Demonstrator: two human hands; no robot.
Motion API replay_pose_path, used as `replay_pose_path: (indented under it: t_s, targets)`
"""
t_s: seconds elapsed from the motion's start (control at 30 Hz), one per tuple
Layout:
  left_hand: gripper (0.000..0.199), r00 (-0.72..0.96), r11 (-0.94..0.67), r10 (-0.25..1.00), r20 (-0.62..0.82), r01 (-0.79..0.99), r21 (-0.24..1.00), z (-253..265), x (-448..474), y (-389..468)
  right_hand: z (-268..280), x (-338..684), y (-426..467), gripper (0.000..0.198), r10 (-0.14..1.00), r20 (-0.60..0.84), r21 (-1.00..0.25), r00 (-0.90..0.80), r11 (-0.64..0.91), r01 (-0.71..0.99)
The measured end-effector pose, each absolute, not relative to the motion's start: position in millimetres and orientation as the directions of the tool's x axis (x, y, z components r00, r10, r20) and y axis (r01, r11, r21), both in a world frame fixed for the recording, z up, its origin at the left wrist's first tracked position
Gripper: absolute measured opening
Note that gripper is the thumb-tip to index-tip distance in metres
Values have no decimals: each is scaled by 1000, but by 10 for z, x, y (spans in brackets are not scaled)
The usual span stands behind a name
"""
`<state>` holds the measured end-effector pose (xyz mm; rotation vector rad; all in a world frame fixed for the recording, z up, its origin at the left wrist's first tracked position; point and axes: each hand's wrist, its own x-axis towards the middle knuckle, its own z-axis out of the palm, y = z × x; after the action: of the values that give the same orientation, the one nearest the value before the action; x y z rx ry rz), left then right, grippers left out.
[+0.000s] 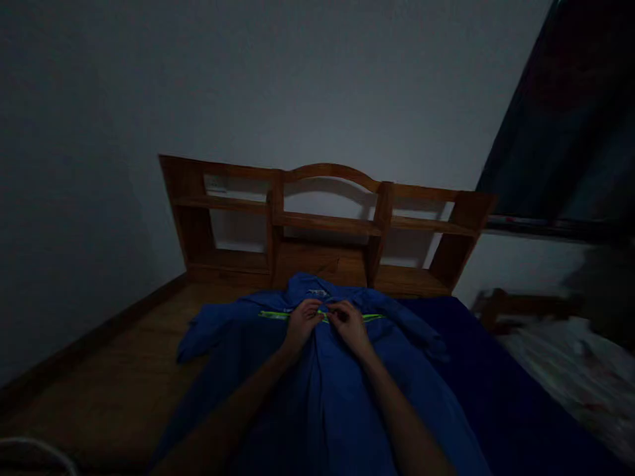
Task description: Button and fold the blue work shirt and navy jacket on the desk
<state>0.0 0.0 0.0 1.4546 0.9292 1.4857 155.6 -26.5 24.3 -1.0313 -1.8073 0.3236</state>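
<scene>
A blue jacket (pixel 347 390) lies spread out, front side up, with its collar toward the headboard and a bright yellow-green stripe across the chest. My left hand (pixel 303 322) pinches the front edge just under the collar. Close beside it, my right hand (pixel 348 324) is closed at the other side of the same front opening, thumb and fingertips together. The fingertips nearly meet over the middle line. Dim light hides any small fastener between them. Below the hands the two front edges run down side by side.
Behind the collar stands a wooden headboard (pixel 327 223) with open shelves. Bare wooden boards (pixel 149 350) show on the left and a dark blue sheet (pixel 476 357) on the right. Further right is a pale patterned cloth (pixel 570 363). A white cable (pixel 40 441) curves at lower left.
</scene>
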Motion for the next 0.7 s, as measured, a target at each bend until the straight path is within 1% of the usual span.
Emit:
replay_pose_path:
  t_s: [0.07, 0.17, 0.3, 0.37, 0.5, 0.7]
  targets:
    - [33, 41, -386, 920, 389, -72, 920, -16, -7, -5, 249, 1559, -284, 20, 762, 628, -599, -156, 602, 527]
    - [33, 59, -387, 919, 391, -59, 920, -31, -5, -4, 262, 1549, -321, 30, 741, 658, -549, -136, 596, 587]
    - [30, 43, -369, 929, 368, 12, 930, -49, 10, 8, 285, 1543, -356, 63, 700, 711, -482, -73, 560, 673]
    - [30, 35, -372, 928, 371, 47, 927, -59, 12, 7, 287, 1567, -349, 74, 701, 711, -479, -46, 532, 699]
    - [33, 72, -388, 921, 383, 72, 919, -45, 1, -24, 238, 1641, -295, 79, 720, 691, -474, -56, 510, 718]
    - [36, 76, -365, 930, 360, 75, 928, 42, -6, -82, 129, 1655, -214, 85, 727, 676, -467, -124, 552, 691]
